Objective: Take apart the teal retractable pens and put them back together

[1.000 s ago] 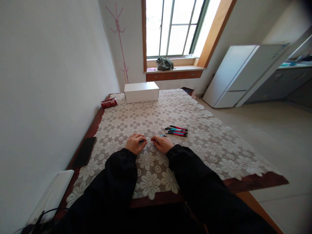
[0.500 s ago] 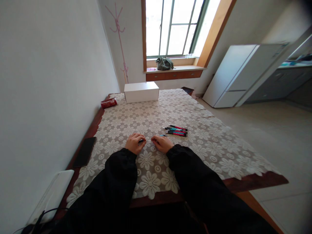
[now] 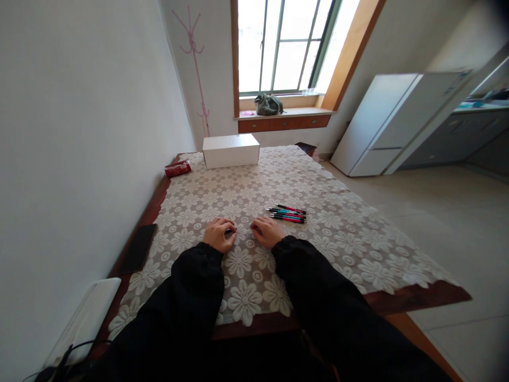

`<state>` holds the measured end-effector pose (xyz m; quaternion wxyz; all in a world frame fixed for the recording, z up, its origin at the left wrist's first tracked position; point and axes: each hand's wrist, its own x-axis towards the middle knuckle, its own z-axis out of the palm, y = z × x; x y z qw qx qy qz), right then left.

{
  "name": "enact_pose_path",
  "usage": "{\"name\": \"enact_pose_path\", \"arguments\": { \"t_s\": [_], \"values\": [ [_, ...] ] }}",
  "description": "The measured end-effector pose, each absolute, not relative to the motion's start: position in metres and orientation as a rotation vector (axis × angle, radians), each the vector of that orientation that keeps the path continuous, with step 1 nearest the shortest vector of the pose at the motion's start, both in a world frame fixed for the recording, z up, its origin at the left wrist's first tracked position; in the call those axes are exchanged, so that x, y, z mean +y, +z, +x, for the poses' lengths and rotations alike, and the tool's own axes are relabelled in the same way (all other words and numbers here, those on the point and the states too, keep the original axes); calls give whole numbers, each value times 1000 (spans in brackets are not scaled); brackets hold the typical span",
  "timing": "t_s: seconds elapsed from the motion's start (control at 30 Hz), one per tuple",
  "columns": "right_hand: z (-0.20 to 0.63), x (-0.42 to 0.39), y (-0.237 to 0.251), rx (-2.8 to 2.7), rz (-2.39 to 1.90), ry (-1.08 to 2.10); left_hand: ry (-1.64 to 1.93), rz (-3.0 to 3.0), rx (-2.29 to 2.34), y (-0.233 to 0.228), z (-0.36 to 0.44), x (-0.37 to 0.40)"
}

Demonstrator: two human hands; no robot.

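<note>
Both my hands rest on the lace tablecloth [image 3: 338, 233] near the table's front. My left hand [image 3: 218, 233] is closed on a short dark pen piece [image 3: 229, 231] whose end pokes out toward the right. A small gap separates it from my right hand [image 3: 268, 232], whose fingers are curled around another pen piece that is almost wholly hidden. Just beyond and to the right of my right hand lies a small bunch of pens [image 3: 288, 214], red, teal and black, side by side.
A white box [image 3: 230, 150] stands at the table's far end with a red packet [image 3: 177, 168] to its left. A black phone [image 3: 138, 254] lies by the left edge, against the wall. A white fridge [image 3: 382, 124] stands on the floor at the right.
My hands have drawn apart. The thin rod that bridged them is no longer visible, and the teal pen end behind my right hand is now covered.
</note>
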<state>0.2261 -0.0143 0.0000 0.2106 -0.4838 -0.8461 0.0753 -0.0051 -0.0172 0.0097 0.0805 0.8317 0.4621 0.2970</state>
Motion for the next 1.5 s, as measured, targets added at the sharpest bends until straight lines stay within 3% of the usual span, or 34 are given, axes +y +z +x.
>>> {"name": "enact_pose_path", "arguments": {
  "t_s": [1.5],
  "values": [
    [227,-14,1,-2421,-1285,248,809,2481,1330,8,-5,-16]
  ]
}}
